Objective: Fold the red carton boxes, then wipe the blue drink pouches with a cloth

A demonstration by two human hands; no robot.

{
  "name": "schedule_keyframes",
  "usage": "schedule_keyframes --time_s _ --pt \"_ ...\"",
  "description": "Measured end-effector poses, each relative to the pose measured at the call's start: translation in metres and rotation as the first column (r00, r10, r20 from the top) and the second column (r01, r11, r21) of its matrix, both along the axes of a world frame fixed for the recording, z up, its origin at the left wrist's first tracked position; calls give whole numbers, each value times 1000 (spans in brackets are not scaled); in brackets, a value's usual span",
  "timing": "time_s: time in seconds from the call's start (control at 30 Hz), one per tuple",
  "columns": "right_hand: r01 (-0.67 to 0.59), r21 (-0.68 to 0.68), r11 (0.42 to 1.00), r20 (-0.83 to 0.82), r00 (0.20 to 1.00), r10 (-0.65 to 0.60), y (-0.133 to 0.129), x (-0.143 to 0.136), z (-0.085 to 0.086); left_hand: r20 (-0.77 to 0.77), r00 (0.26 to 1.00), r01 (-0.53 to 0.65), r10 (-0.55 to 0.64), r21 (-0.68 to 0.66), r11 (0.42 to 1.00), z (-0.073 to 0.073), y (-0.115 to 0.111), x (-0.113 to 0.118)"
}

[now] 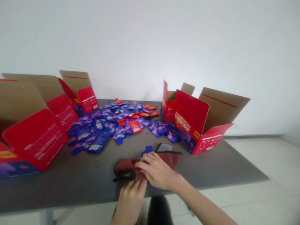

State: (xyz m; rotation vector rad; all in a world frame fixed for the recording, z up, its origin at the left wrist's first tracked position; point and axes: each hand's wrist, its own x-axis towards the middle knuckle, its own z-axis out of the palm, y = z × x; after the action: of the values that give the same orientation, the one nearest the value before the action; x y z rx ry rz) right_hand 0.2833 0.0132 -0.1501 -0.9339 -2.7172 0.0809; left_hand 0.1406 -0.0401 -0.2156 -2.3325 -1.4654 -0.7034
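A reddish-brown cloth item with black edging [172,158] lies at the table's front edge, partly folded, with a grey patch at its back. My left hand [133,192] is at its near edge, fingers closed on the cloth beside a black part. My right hand [156,170] lies over the middle of the cloth, its fingers bent and pressed onto it. A blue packet [147,150] sticks out just behind my right hand, partly hidden by it.
Blue and red packets [117,117] are heaped across the back middle of the dark table [82,184]. Open red boxes stand at the left [37,137] and right [192,120]. A white wall rises behind.
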Motion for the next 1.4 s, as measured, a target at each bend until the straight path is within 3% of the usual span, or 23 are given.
schedule_keyframes --time_s 0.1,0.2,0.37,0.43,0.53,0.67,0.73,0.83,0.93,1.0,1.1,1.2,1.3,1.4 --pt "-30 39 999 111 994 25 20 -8 -15 45 996 69 -71 44 997 -4 1 -1" --pt "49 41 998 128 990 -54 51 -17 -20 38 994 102 -105 81 991 -1 1 0" --pt "214 27 976 51 975 -216 92 -27 -4 1 999 38 -38 -3 999 7 2 4" --pt "236 43 971 2 972 -237 85 -25 8 14 1000 15 -15 -29 999 9 2 6" --pt "181 75 981 -73 982 -176 48 -16 17 -3 1000 -24 24 -42 999 9 0 8" --pt "-17 37 999 33 999 16 10 -4 1 -37 999 -22 21 -24 999 7 -2 7" --pt "-14 23 1000 80 997 12 15 -2 -10 -21 999 27 -27 16 1000 6 -1 6" --pt "72 38 997 120 990 -76 49 -10 -21 -27 993 114 -112 100 988 6 2 3" --pt "179 46 983 111 977 -183 84 -20 -20 -31 990 137 -135 74 988 7 5 0" --pt "213 52 976 89 972 -217 94 -23 -13 -16 993 117 -117 8 993 8 6 -1" --pt "234 72 970 27 971 -237 82 -15 4 18 998 59 -59 -45 997 9 6 0" --pt "155 58 986 -52 987 -152 51 -2 17 34 999 -17 18 -39 999 9 3 5" --pt "66 -13 998 -47 997 -67 30 3 16 -10 995 -102 102 -44 994 10 -2 9" --pt "62 -37 997 -50 997 -63 24 1 6 -62 991 -126 122 -76 989 8 -4 8"
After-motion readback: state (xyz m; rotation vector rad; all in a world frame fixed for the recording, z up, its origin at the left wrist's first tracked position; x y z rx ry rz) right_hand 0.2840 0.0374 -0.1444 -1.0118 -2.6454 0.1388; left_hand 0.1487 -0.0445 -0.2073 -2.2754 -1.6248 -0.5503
